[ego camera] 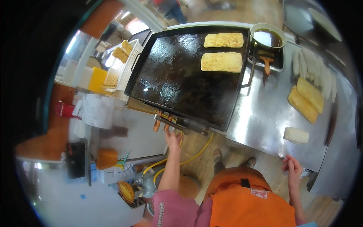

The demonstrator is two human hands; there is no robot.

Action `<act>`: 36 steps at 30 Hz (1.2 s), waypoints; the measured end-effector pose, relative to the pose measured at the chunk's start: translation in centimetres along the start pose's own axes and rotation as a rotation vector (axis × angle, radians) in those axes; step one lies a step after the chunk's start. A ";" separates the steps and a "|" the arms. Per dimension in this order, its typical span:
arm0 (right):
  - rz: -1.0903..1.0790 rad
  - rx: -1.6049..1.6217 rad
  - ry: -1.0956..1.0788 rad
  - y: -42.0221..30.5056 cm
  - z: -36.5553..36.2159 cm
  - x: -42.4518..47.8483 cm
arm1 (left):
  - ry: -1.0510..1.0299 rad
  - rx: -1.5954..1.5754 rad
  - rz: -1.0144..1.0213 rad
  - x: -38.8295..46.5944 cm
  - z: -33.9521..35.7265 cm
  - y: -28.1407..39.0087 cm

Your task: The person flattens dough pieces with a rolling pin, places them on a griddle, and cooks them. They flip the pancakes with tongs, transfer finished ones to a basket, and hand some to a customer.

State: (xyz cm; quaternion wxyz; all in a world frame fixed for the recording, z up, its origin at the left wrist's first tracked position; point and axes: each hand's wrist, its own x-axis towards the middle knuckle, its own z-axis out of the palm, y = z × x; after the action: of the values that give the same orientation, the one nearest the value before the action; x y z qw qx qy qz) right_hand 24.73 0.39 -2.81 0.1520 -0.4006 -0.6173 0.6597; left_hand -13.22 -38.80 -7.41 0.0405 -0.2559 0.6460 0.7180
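My left hand (173, 139) is just below two wooden handles (161, 122) that hang at the front of a large black griddle (187, 76); whether it touches one I cannot tell. Two flat rectangular breads (223, 40) lie on the griddle's right side, one above the other. Off the near edge of the steel worktop (255, 124) is my right hand (292, 167), fingers bent, with nothing visible in it. A pale dough block (296, 135) rests on that worktop. Beyond it are two yellowish flat pieces (306, 99) and a row of white dough strips (314, 68).
A bowl of dark liquid (268, 38) stands at the griddle's right corner, above a tray with a wooden-handled brush (266, 64). Left of the griddle, a white plastic basket (122, 68) holds fried pieces. Yellow hoses (198, 154) run below the griddle. Another person (173, 11) is in the background.
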 end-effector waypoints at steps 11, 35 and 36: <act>-0.099 -0.384 -0.181 -5.5 9.4 -6.8 | -0.093 -0.189 -0.153 10.8 -0.9 -1.3; 0.295 1.001 -0.823 -11.9 20.2 -11.5 | -1.505 0.368 1.613 -19.5 7.7 13.7; 0.375 0.952 -0.604 -14.0 19.9 -12.6 | -1.515 0.365 1.590 -20.2 8.1 13.0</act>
State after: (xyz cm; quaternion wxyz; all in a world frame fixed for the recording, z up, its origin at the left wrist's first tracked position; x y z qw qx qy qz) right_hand 14.35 -19.45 12.89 0.0133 -0.1854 -0.1882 0.9644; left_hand -3.34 -27.68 13.11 -0.0102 0.7450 0.5304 0.4044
